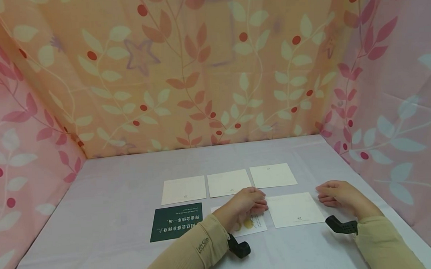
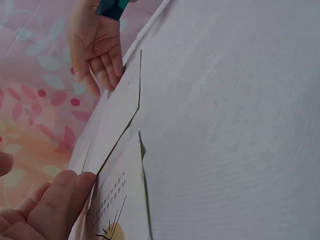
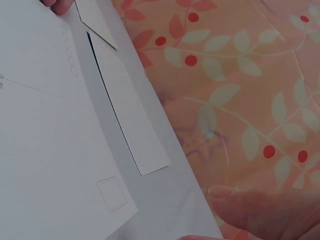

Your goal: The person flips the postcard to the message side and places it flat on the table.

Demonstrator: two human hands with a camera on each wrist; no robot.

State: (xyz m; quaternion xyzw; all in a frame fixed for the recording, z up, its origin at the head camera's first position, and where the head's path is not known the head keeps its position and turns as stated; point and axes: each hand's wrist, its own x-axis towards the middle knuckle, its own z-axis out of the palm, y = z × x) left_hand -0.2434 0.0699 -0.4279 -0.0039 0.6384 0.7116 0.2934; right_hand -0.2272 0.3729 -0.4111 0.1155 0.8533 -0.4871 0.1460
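Observation:
My left hand (image 1: 243,207) is over a card with a yellow drawing (image 1: 253,224), partly hiding it. In the left wrist view its fingertips (image 2: 85,182) lie by that card's edge, with the thumb apart. To the right lies a blank-looking postcard (image 1: 294,209) with its plain side up; the right wrist view shows a stamp box (image 3: 112,194) printed on it. Just right of this postcard, my right hand (image 1: 342,197) hovers with loosely bent fingers, holding nothing. A dark green card (image 1: 176,220) with white writing lies left of the left hand.
Three more pale cards form a row behind: left (image 1: 183,190), middle (image 1: 228,182) and right (image 1: 273,175). All lie flat on a white-covered table (image 1: 106,203). Patterned cloth (image 1: 198,71) encloses the back and both sides.

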